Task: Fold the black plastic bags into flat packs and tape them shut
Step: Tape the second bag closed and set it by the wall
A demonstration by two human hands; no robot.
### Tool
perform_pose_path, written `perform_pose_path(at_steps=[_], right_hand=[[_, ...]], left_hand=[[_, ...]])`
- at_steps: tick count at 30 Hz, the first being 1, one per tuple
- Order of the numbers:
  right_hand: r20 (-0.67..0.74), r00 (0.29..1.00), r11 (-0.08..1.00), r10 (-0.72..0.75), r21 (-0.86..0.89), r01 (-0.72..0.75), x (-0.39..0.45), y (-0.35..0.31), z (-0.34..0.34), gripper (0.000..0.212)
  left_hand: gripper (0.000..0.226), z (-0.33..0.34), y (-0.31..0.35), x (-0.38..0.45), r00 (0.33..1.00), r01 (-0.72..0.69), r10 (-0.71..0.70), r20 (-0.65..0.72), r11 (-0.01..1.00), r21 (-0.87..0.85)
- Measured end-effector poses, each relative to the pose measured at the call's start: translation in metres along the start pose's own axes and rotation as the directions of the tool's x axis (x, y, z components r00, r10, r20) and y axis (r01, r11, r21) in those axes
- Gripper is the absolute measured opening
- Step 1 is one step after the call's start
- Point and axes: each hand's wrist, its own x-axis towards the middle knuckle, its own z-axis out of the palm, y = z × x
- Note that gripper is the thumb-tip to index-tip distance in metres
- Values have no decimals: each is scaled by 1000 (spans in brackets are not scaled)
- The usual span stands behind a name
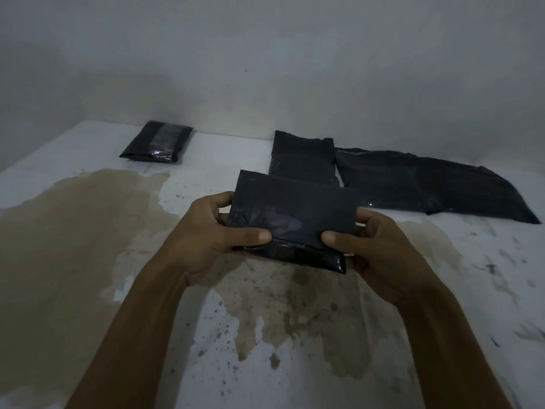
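Head view. I hold a folded black bag (292, 219) above the stained white surface (413, 335), one hand at each short side. My left hand (206, 240) clamps the left edge: thumb laid flat on the upper face near the lower fold line, fingers curled behind and beneath. My right hand (374, 252) clamps the right edge in the same manner, thumb on top pointing inward, fingers hidden behind the plastic. The two thumb tips lie near each other but apart, with a strip of glossy plastic between them. The pack tilts, its far left corner raised, its near right corner lowest and showing a thick, shiny rolled edge.

A taped pack (156, 143) lies flat at the far left, close to the wall (265, 54), a clear band of tape running along its middle. A second black bag (303, 156) lies flat just behind the held one, its near edge hidden by it. Just beside it to the right, a larger unfolded black bag (427, 184) spreads out toward the right edge of the view, its far edge against the wall line.

A wide brown stain (73, 231) covers the left and centre of the surface; dark speckles mark the near part. Open surface lies on the left between the stain and the taped pack, and beneath my forearms.
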Motion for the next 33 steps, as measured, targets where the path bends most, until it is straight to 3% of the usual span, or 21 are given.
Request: perform_pose_path(at_steps=[4, 10, 14, 20, 24, 27, 33], right_hand=[[48, 995, 996, 90, -31, -89, -2, -1, 1, 55], [-1, 989, 986, 148, -77, -148, -2, 1, 4, 61], [-61, 975, 961, 212, -166, -219, -3, 2, 7, 74], [-212, 948, 935, 239, -213, -283, -11, 4, 19, 87], [-257, 945, 896, 204, -340, -286, -25, 8, 27, 79], [-277, 956, 813, 94, -533, -235, -29, 14, 29, 73], [-284, 957, 666, -60, -725, -173, -36, 21, 36, 62]], left_hand=[[68, 1, 2, -2, 998, 30, -31, -63, 999, -20], [49, -8, 6, -8, 975, 221, -221, -23, 975, -28], [46, -17, -2, -17, 952, 298, -294, -87, 954, 28], [46, -12, -7, -28, 926, 279, -265, -269, 960, 17], [32, -6, -10, -36, 909, 245, -200, -366, 966, 80], [30, -5, -11, -42, 902, 218, -130, -413, 960, 174], [29, -8, -12, -54, 920, 214, -99, -378, 937, 275]])
